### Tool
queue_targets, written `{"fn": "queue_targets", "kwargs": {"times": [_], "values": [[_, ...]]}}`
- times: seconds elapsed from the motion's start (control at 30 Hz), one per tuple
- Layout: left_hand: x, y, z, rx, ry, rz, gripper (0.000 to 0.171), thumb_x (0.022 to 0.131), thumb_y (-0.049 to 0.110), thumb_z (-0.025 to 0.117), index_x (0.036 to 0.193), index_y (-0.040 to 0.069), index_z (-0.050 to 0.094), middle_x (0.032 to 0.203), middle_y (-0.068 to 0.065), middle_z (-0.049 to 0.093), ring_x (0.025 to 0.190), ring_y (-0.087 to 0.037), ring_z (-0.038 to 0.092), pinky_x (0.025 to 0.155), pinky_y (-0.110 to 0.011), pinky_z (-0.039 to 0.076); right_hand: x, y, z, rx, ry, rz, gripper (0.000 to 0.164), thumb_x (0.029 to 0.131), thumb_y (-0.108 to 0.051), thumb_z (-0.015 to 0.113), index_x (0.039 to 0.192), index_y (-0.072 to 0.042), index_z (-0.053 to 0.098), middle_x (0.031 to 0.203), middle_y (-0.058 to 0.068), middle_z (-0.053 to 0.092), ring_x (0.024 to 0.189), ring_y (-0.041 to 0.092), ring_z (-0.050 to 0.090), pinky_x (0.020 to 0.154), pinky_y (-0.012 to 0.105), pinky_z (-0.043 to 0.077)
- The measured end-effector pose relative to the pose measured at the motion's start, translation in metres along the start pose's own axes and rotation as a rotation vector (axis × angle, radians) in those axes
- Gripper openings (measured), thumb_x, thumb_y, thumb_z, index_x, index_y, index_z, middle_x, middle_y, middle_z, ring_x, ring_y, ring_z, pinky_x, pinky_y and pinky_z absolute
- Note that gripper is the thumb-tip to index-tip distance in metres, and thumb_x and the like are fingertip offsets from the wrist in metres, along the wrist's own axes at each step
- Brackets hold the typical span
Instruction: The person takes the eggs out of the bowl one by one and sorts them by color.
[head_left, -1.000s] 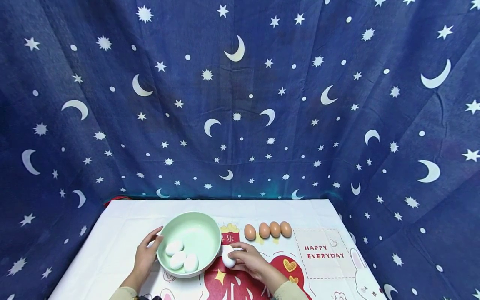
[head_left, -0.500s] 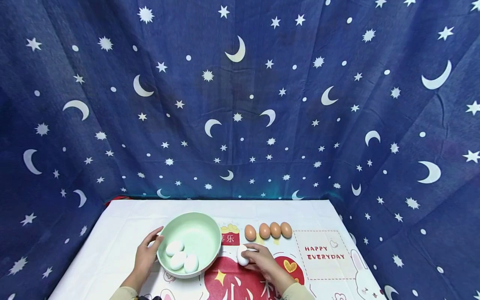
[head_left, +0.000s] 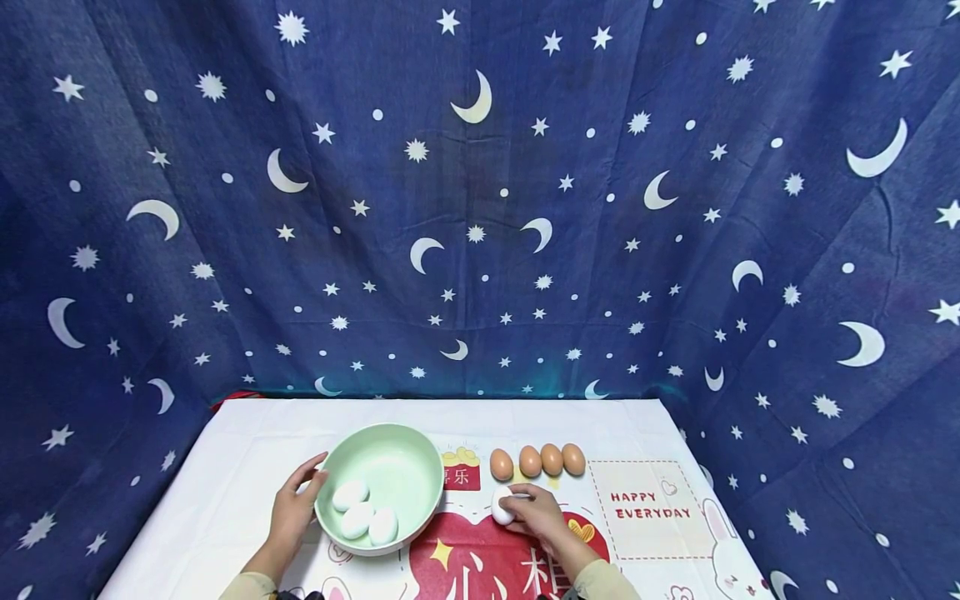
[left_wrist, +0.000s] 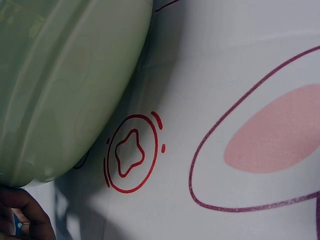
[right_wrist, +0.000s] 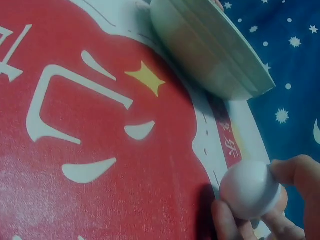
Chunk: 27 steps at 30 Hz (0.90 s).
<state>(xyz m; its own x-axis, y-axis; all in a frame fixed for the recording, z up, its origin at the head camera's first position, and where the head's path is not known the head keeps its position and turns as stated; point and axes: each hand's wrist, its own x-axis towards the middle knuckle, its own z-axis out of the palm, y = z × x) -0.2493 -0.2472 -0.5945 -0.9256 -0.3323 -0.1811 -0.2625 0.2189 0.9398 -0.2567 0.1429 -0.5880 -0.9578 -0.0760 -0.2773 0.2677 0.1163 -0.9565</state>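
Note:
In the head view my right hand pinches a white egg between thumb and fingertips, in front of the row of brown eggs. The right wrist view shows the same white egg with the fingers around its side. At the left, a pale green bowl holds several white eggs, grouped low on its left side. My left hand grips the bowl at its left rim. Curled fingers show at the bowl's edge in the left wrist view.
Several brown eggs lie in a row behind the right hand, the leftmost set slightly apart. A printed white cloth with red hearts covers the table. Dark blue star curtains hang behind and on both sides.
My right hand has carried the white egg from beside the bowl to the right and slightly away, nearer the brown eggs. The left hand and bowl have stayed in place.

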Motion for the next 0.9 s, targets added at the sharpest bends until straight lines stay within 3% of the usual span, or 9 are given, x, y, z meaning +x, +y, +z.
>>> {"fn": "queue_targets", "kwargs": {"times": [0.27,0.47,0.9], "values": [[0.0005,-0.0009,0.0002,-0.021,0.002,-0.005,0.05,0.102,0.037,0.052,0.145,0.012,0.046,0.133,-0.018,0.042,0.095,-0.011,0.056,0.074,-0.019,0.058,0.0045,-0.0029,0.0003,-0.173,0.102,-0.041,0.039,0.078,-0.009,0.072,0.11,0.011,0.064,0.082,0.006,0.069,0.067,0.01,0.063,0.061,0.028,0.06],[0.0006,-0.0021,-0.0001,-0.006,-0.002,0.004,0.051,0.102,0.038,0.052,0.145,0.012,0.046,0.133,-0.018,0.043,0.096,-0.012,0.057,0.074,-0.019,0.057,0.0051,-0.005,0.0015,-0.27,0.144,-0.063,0.035,0.076,-0.01,0.072,0.106,0.009,0.067,0.082,0.008,0.07,0.068,0.011,0.062,0.06,0.03,0.06],[-0.0002,-0.001,-0.0001,-0.007,-0.001,0.007,0.049,0.103,0.036,0.051,0.146,0.012,0.046,0.134,-0.018,0.042,0.099,-0.016,0.059,0.074,-0.019,0.057,0.005,-0.0044,0.0016,-0.306,0.148,-0.075,0.036,0.078,-0.013,0.074,0.105,0.01,0.068,0.082,0.006,0.067,0.067,0.01,0.06,0.06,0.028,0.059]]}}
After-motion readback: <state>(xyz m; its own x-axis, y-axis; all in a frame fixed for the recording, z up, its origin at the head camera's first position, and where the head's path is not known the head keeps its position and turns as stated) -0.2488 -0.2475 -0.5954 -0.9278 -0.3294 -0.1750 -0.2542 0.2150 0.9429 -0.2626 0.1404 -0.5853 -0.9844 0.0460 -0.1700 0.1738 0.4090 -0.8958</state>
